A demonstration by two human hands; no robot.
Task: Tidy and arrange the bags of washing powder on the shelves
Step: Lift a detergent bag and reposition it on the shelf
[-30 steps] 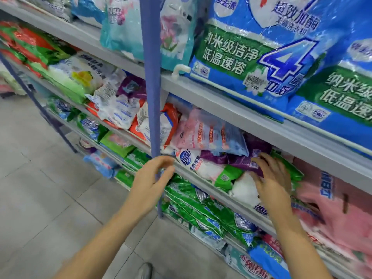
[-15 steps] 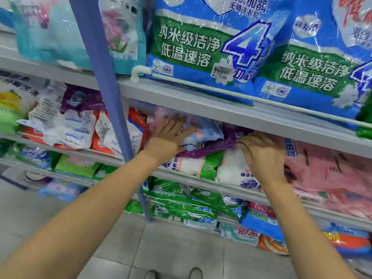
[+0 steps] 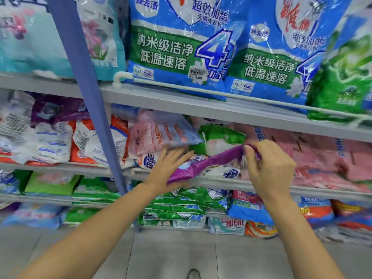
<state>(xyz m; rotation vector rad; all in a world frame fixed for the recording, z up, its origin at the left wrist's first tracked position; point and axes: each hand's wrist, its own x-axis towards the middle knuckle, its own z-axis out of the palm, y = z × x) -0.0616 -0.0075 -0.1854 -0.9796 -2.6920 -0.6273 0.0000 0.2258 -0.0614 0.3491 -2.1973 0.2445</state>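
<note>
A slim purple bag of washing powder (image 3: 213, 164) slants in front of the middle shelf (image 3: 221, 183), its right end higher. My right hand (image 3: 269, 168) pinches that upper right end with curled fingers. My left hand (image 3: 167, 168) lies under the lower left end, fingers stretched out and blurred. Behind the purple bag, a pink and blue bag (image 3: 161, 135) and a green and white bag (image 3: 219, 139) lie piled on the same shelf, with white bags below them.
A blue upright post (image 3: 88, 97) crosses the shelves just left of my left arm. Large blue bags (image 3: 177, 43) stand on the top shelf behind a white rail (image 3: 201, 90). Pink bags (image 3: 322, 158) fill the middle shelf's right. Green bags (image 3: 187, 202) lie below.
The purple bag has come out from under the pile and now hangs in front of the shelf. My left hand dropped from the pink bag to the purple bag's lower end.
</note>
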